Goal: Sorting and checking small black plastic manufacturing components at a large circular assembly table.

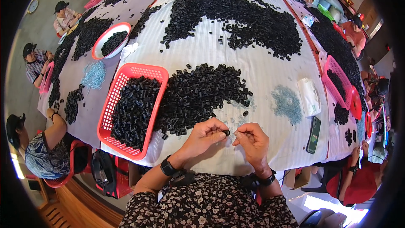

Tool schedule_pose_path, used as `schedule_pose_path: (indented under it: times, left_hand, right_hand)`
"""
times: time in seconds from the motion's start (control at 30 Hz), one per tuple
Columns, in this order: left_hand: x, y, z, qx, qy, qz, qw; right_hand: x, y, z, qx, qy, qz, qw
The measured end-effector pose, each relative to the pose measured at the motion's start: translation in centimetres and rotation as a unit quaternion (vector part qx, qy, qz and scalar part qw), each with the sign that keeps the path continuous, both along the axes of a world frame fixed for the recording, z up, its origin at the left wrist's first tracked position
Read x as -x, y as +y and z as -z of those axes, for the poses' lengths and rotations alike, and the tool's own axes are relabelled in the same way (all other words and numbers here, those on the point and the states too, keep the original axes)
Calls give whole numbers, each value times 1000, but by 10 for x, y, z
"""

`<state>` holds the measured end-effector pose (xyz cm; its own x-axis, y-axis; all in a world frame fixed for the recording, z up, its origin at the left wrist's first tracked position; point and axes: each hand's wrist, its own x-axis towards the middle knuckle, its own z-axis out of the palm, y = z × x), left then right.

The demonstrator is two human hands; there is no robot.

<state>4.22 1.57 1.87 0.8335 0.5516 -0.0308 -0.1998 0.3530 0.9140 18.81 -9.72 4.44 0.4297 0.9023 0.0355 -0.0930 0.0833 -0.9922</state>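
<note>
Between the thumb and fingers of my left hand [207, 136] is a small black plastic cap [227, 133]. Just to its right, my right hand [254, 142] pinches a tiny pale, clear piece [234, 137], too small to make out well. Both hands are over the near edge of the white-covered table [270, 76], fingertips almost meeting. A heap of black caps [202, 93] lies beyond my left hand. Clear bluish small pieces [287, 103] are spread past my right hand, with a few more scattered just ahead of my fingers.
A red perforated basket [163, 85] full of black caps stands at the left. A larger black heap [236, 12] covers the far table. A phone [313, 135] and white tissue pack [309, 97] lie at right. A red-rimmed bowl [99, 42] sits farther left. Several people sit around.
</note>
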Motion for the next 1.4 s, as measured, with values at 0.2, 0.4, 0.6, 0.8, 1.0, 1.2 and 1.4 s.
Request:
schedule_pose_path:
  times: [0.2, 0.4, 0.6, 0.8, 1.0, 1.2, 1.4]
  left_hand:
    - [14, -5, -5, 12, -7, 4, 1000]
    - [20, -8, 2, 32, -3, 18, 999]
    - [28, -12, 9, 68, -27, 62, 995]
    - [34, -10, 6, 13, -16, 85, 996]
    - [39, -14, 16, 61, -5, 65, 996]
    - [46, -15, 20, 114, 3, 24, 993]
    - [61, -9, 36, 147, -24, -42, 988]
  right_hand:
    - [10, 5, 3, 11, -35, -55, 998]
    - [6, 7, 5, 7, -229, -99, 968]
    - [-1, 5, 10, 148, 142, -213, 955]
    - [-10, 5, 25, 203, 190, -301, 912]
    - [-24, 31, 23, 170, -158, -115, 966]
    - [-61, 77, 38, 101, -620, 78, 774]
    - [-48, 68, 45, 152, -614, -44, 773]
